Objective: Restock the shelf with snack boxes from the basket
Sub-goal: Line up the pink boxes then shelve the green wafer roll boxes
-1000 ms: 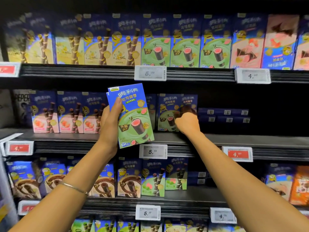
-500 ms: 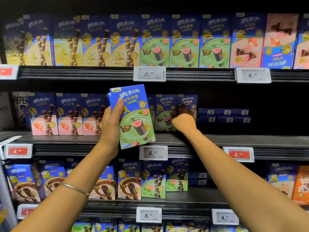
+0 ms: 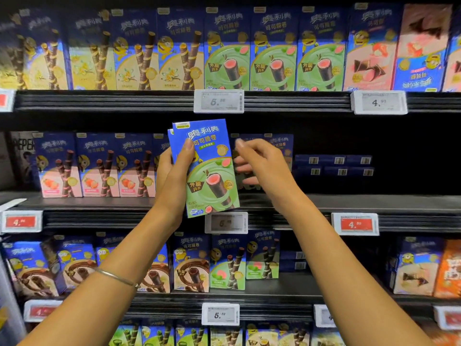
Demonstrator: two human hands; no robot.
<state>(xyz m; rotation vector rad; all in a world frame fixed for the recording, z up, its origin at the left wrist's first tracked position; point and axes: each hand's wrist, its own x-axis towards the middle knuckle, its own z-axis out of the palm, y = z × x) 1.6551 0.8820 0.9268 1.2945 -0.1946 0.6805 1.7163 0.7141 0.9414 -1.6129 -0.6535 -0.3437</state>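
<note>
the left hand [image 3: 172, 181] holds a small stack of blue-and-green cardboard snack boxes [image 3: 207, 168] upright at the centre of the frame, label facing the person, in front of the middle black metal shelf [image 3: 349, 203]. its grip is clamped on the stack, thumb across the front and fingers behind; a second box edge peeks out at the upper left of the front one, so it seems to carry more than one. held this way, the front box is offered to the other hand for peeling off. the right hand [image 3: 264, 166] is just right of the stack, fingers spread apart and empty, apparently reaching for the front box.

behind the hands, matching green boxes [image 3: 282, 148] stand on the middle shelf, partly hidden; to their right the row is dark and open, with flat blue cartons [image 3: 334, 166] lying far back. that gap looks like the likely place for the new boxes. the basket is not in view. pink strawberry boxes [image 3: 99, 168] fill the centre left of the same shelf.
</note>
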